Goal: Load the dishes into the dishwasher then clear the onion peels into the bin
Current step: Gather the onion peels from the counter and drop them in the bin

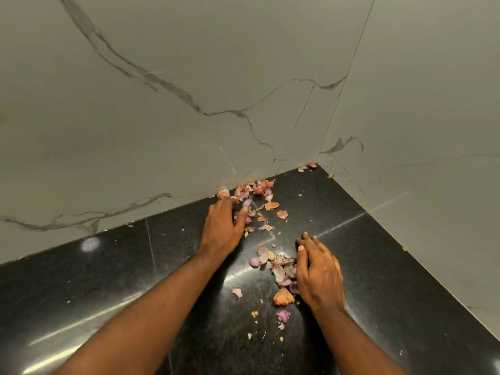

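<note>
Black counter (108, 293) meets marble wall (189, 77). Left hand (223, 228), seemingly loose-fingered, touches far onion peels (257, 190). Right hand (319, 274) lies flat, released, beside near peels.

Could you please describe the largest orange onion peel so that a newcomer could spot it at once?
Start at the black countertop and find the right hand. Just left of its wrist lies the orange peel, bigger and more orange than the pale purple scraps around it.

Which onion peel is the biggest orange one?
The orange peel lying against the right hand, by the wrist. The other orange peel, farther back, is smaller and flatter.
</note>
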The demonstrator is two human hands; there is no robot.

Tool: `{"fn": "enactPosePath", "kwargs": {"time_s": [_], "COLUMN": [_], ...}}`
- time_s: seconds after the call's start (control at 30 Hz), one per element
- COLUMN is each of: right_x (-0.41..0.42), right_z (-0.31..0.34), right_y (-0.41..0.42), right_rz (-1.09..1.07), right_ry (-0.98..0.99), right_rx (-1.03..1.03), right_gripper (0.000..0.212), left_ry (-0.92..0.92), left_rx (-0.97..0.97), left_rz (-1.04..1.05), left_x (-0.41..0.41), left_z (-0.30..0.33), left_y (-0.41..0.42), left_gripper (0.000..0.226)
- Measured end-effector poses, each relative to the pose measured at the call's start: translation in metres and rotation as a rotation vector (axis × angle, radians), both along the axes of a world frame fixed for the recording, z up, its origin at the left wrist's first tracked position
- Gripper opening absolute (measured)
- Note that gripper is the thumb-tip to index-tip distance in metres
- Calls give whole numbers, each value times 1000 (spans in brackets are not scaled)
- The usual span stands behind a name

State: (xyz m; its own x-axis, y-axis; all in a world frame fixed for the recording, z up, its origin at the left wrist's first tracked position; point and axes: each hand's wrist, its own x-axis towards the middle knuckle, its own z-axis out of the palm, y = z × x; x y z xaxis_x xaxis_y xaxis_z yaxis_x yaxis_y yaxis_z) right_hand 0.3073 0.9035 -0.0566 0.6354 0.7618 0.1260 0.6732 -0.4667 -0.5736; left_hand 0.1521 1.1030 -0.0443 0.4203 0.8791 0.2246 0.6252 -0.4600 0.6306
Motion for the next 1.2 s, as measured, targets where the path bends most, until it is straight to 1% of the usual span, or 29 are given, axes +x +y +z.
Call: {"fn": "enactPosePath", "kwargs": {"time_s": [0.07, 0.13, 0.2, 0.27, 0.3, 0.37, 0.4, 0.43, 0.47, 0.5, 0.53, 0.57, 0.6, 0.63, 0.67, 0.7, 0.77, 0.83, 0.87, 0.9, 0.93, 0.97, 1.0, 1.03, 1.07, 1.1, 1.13, 1.17, 1.2], "right_x": [-1, -2, -2, -3, -3, -4, -4, -4, -3, -3, -3, -4, -3, -3, -3, -3, -2, -3, -3, -2, -1, -1, -1, -1, -2, -3, -3, -3, -2], "right_z": [0, 0, 1, 2, 2, 2, 2, 2, 2, 2, 2, 2, 2, 2, 2, 2, 1, 1, 0, 0, 0, 0, 0, -1, -1, -2, -2, -2, -1], "right_y": [1, 1, 0, 1, 2, 3, 3, 3, 3, 2, 2, 1, 0, 0, -1, -1, -1, -1, -1, -1, -1, -1, -2, -2, -2, -2, -2, -2, -2], "right_rz": [-1, -2, -3, -4, -5, -5, -5, -6, -9, -11, -11, -11, -12, -13, -12, -11, -12, -12, -12, -12, -12, -12, -12, -11, -12, -12, -13, -13, -11], "right_ry": [-1, -5, -5, -3, -4, -6, -3, 0, 0, 1, 0, 0, 1, 0, 0, -1, -2, -7, -9, -8, -8, -10, -10, -10, -9, -10, -14, -19, -24], "right_rx": [1, 3, 9, 11, 10, 5, 1, -3, -10, -15, -21, -25, -25, -26, -26, -24, -18, -21, -22, -22, -22, -24, -24, -21, -18, -15, -11, -8, -7], "right_gripper": [44, 50, 52, 52, 51, 48, 45, 42, 40, 39, 39, 39, 39, 39, 39, 39, 38, 38, 39, 39, 39, 39, 39, 39, 39, 39, 39, 39, 38], "left_ry": [-74, -19, 23, 4, -43, -209, -275, -305, -276, -200, -87, 43, 170, 258, 292, 254, 18, -238, -319, -349, -321, -219, -49, 132, 281, 362, 372, 311, 179], "left_rx": [27, 24, -82, -140, -138, -158, -153, -104, -33, 27, 36, -4, -40, -49, -43, -52, -154, -200, -186, -153, -115, -77, -59, -54, -42, -12, 4, -24, -85], "left_rz": [49, 88, -25, -196, -248, -285, -265, -217, -150, -83, -27, -2, -27, -96, -192, -288, -405, -396, -348, -284, -223, -165, -115, -106, -147, -230, -345, -452, -508], "left_x": [-3, -4, -4, -4, -5, -6, -6, -5, -3, -1, 0, 1, 3, 5, 7, 8, 6, 4, 5, 7, 10, 12, 15, 17, 19, 20, 20, 20, 18], "left_z": [6, 10, 11, 12, 13, 16, 18, 20, 19, 14, 11, 6, 1, -2, -4, -4, 4, 9, 11, 11, 8, 5, 0, -5, -9, -12, -13, -9, -2], "left_y": [12, 26, 29, 26, 23, 20, 20, 22, 25, 30, 32, 31, 28, 21, 11, 3, -8, -9, -6, -1, 5, 10, 13, 14, 13, 9, 6, 3, 2], "left_gripper": [35, 42, 52, 51, 44, 28, 24, 21, 22, 26, 35, 47, 58, 64, 64, 61, 49, 38, 36, 34, 33, 37, 49, 63, 73, 75, 71, 64, 56]}}
